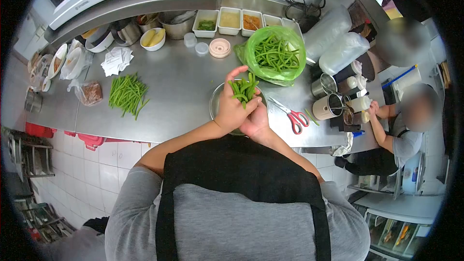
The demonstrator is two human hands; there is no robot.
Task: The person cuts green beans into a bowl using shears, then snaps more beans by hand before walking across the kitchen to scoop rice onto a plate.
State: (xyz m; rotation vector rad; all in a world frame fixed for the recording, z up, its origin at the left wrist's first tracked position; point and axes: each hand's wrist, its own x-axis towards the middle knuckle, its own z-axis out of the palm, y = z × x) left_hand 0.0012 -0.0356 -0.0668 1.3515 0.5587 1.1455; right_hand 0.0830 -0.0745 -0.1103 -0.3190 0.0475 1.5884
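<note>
My left hand is cupped around a bunch of green beans, its fingers curled at the far side. Pressed against it from the right, my right hand supports the same bunch from below. Both hands are above a metal bowl, which they largely hide. Just right of the bowl lie scissors with red handles. Behind my hands, an opened green plastic bag holds many more beans. A pile of green beans lies on the steel counter to the left.
White containers of food line the back of the counter. A bowl with yellow pieces and white papers stand at back left. Metal cups and bottles crowd the right, where another person's hands are near a bottle.
</note>
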